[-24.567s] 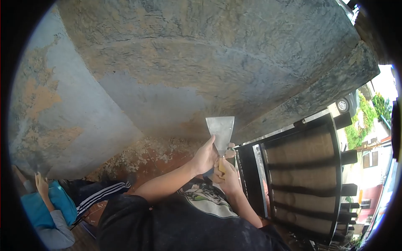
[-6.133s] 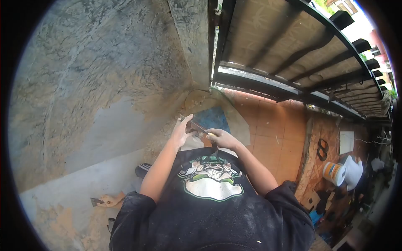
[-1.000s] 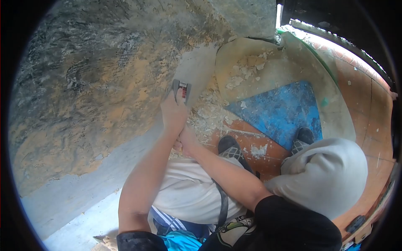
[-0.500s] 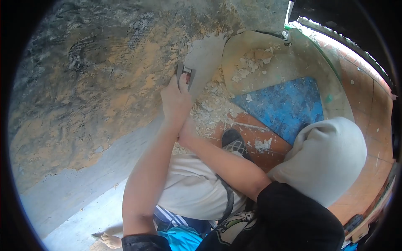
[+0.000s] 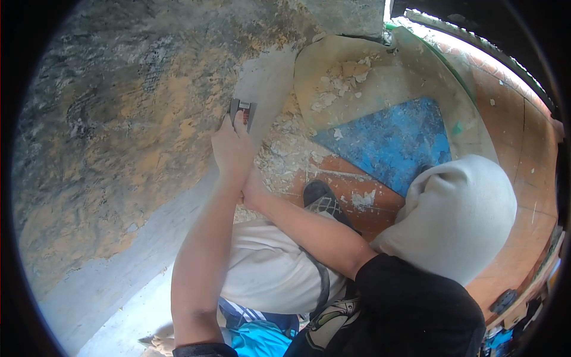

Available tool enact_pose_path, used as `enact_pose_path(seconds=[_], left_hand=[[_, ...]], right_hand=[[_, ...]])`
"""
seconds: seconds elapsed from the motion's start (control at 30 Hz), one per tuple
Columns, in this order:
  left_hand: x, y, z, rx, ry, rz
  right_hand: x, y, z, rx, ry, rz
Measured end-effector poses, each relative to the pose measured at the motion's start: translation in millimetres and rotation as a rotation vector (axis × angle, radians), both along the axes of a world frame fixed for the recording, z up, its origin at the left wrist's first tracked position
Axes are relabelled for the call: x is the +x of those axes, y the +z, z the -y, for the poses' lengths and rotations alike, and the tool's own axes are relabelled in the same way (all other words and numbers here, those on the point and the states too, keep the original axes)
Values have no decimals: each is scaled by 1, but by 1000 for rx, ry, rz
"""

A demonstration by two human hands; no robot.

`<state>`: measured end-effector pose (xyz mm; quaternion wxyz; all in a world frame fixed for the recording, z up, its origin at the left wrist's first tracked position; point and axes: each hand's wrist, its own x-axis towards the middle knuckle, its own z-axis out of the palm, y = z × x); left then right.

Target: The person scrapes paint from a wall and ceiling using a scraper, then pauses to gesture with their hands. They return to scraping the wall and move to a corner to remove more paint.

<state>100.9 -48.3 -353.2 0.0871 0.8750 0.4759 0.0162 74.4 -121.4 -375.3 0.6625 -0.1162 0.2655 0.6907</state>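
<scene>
My left hand [image 5: 233, 149] is closed on a scraper [image 5: 243, 113], its thumb and fingers near the wide metal blade. The blade lies against the wall [image 5: 148, 137], at the border between rough, patchy plaster and a smooth grey strip [image 5: 260, 74]. My right hand [image 5: 253, 185] is just below, beside and partly behind the left wrist. Its fingers are hidden, so what it holds, if anything, does not show.
Plaster flakes [image 5: 282, 152] cover the floor by the wall. A beige sheet [image 5: 380, 77] with debris and a blue board [image 5: 386, 143] lie beyond my knees. Orange tiles [image 5: 505, 137] stretch right. A bundled turquoise cloth [image 5: 259, 339] is near my body.
The view has shifted, so the scene appears farther left. My left hand and the scraper have moved slightly down along the wall, with my right hand still close to the left wrist.
</scene>
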Motion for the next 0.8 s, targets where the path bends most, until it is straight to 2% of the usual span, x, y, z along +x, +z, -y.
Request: enact_pose_path(seconds=[0.2,0.23,0.3,0.4,0.5,0.63,0.7,0.73,0.8], left_hand=[[6,13,8,-112,94,2],[5,13,9,-108,80,30],[11,14,7,-88,65,79],[17,13,14,-153,183,61],[25,10,13,-170,274,38],[29,32,15,-166,254,-55],[23,42,21,-118,220,-89],[12,36,23,-86,213,-77],[7,29,14,-57,183,-64]], right_hand=[[-11,9,-6,-177,-23,-112],[-14,12,-3,-170,-5,-106],[-10,15,-2,-168,-26,132],[2,4,10,-61,69,98],[14,10,14,-100,71,109],[3,15,15,-39,89,34],[-36,9,9,-68,-428,1208],[-40,15,9,-63,-450,1202],[-47,18,10,-137,-366,939]])
